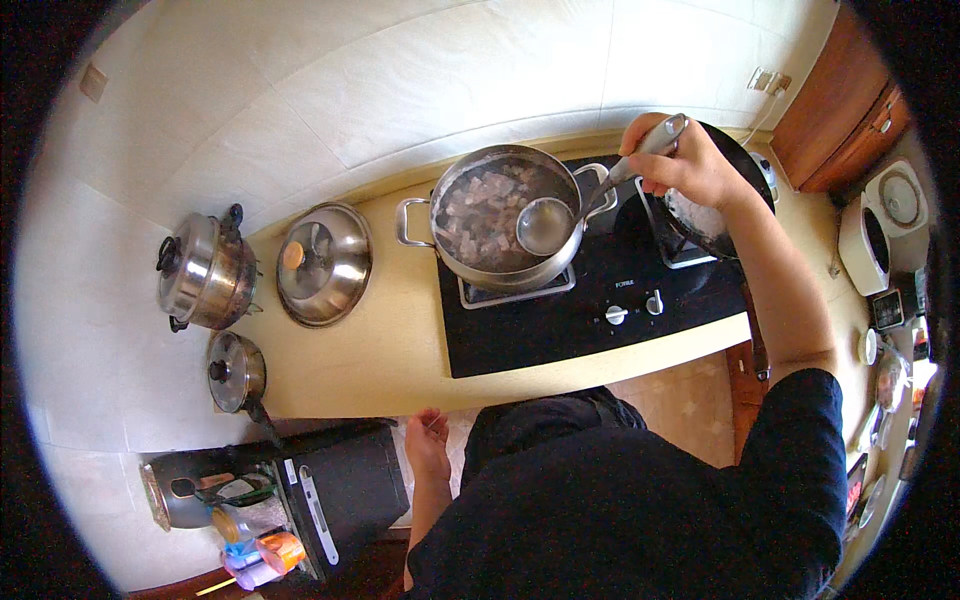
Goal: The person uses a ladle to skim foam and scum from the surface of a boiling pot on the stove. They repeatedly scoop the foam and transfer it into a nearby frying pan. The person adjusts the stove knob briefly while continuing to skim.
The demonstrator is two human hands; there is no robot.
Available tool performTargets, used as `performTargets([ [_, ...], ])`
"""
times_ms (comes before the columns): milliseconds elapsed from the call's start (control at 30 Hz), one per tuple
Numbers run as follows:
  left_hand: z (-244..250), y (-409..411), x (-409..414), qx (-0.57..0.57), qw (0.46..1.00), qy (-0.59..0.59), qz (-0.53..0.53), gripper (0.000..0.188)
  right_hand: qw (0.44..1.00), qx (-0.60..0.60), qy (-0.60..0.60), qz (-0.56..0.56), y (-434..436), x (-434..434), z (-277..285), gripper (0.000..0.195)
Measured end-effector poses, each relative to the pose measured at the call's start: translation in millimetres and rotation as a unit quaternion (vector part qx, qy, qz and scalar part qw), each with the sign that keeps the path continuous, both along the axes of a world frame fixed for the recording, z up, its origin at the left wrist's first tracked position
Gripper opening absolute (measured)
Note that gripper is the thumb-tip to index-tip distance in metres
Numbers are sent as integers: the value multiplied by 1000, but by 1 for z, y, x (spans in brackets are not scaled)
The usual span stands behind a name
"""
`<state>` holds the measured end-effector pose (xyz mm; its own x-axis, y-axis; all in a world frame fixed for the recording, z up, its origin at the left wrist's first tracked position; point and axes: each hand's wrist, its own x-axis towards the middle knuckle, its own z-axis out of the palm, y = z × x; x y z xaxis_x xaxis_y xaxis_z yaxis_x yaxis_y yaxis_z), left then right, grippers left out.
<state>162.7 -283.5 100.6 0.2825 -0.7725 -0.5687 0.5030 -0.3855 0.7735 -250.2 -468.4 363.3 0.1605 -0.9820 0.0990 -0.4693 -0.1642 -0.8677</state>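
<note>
My right hand [697, 171] grips the grey handle of a metal soup ladle [611, 174] above the cooktop. The ladle's bowl, holding cloudy liquid, is inside a two-handled stainless steel pot [510, 279], toward its right side. Pale chunks of what looks like meat [480, 214] lie in murky liquid in that pot, which stands on the left burner. My left hand [429, 450] hangs low by the counter's front edge, fingers loosely curled; whether anything is in it is unclear. A dark wok [739, 161] on the right burner is partly hidden behind my right hand and forearm.
Left of the black gas cooktop [517, 337], a domed steel lid [337, 262] rests on the counter [397, 330]. Farther left stand a lidded steel pot [214, 277] and a lidded saucepan [244, 367]. A white appliance [862, 251] with its lid up is at the right.
</note>
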Motion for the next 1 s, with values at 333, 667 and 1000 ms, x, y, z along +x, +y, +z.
performTargets([
  [333, 4, 3, -2, 14, 1000, -16, 3, 31, 999, 18, -28, 33, 3, 19, -11, 21],
  [667, 9, 1, -1, 8, 1000, -8, -7, 30, 996, 3, -37, 84, -4, 54, -10, 22],
  [1000, 14, 1, -4, 9, 1000, -10, 1, 30, 994, -73, 9, 75, -34, 91, -18, 22],
])
